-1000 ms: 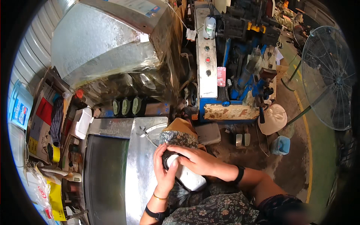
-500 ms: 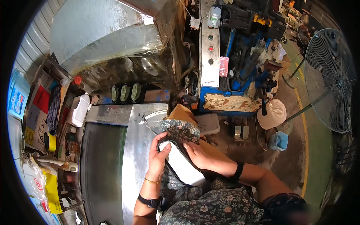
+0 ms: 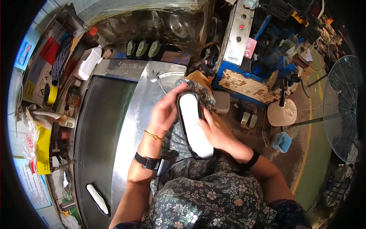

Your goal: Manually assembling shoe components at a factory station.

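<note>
A shoe sole with a white face and a raised black rim lies lengthwise above my lap. My right hand grips its right edge, the thumb over the white face and the other fingers hidden beneath. Along the upper left edge is my left hand, its fingers stretched out and slightly blurred. Whether it still touches the rim is hard to tell. Another sole of the same look rests on the dark conveyor belt at the lower left.
A shiny metal ledge runs between the belt and my lap. Several green oval pieces stand beyond the belt's far end. To the right are a blue machine, a pale jug, a light-blue bucket and a large fan.
The view has shifted, bringing the sole on the belt into sight. My left hand has loosened from the held sole's far end and straightened its fingers. The held sole points more directly away from me.
</note>
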A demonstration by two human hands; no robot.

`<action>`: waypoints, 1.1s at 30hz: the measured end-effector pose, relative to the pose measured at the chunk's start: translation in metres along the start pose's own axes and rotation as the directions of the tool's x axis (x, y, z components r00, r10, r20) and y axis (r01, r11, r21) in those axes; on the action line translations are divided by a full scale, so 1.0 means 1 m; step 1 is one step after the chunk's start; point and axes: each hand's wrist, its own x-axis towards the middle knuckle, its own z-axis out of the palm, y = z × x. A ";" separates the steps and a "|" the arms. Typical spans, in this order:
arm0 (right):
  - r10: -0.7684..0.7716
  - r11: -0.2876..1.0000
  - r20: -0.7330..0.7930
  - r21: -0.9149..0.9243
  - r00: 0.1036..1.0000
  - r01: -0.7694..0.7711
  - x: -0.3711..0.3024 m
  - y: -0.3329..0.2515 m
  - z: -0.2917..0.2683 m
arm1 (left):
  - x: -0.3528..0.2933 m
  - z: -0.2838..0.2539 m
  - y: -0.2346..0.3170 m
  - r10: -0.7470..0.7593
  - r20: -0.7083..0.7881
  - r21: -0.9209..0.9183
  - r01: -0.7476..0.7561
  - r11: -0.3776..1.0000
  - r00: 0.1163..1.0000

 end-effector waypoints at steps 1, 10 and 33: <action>0.032 0.999 0.036 0.043 0.999 -0.033 0.005 -0.024 -0.008 | -0.005 -0.013 -0.004 0.081 -0.199 -0.105 -0.103 0.989 0.977; 0.105 0.991 -0.039 -0.074 0.994 -0.107 0.007 -0.052 0.025 | -0.037 0.050 0.013 0.135 -0.506 0.784 0.519 -0.340 0.852; -0.150 0.696 -0.041 0.705 0.988 0.135 0.077 -0.029 -0.012 | 0.004 0.015 -0.016 0.107 -0.142 0.676 0.017 0.736 0.984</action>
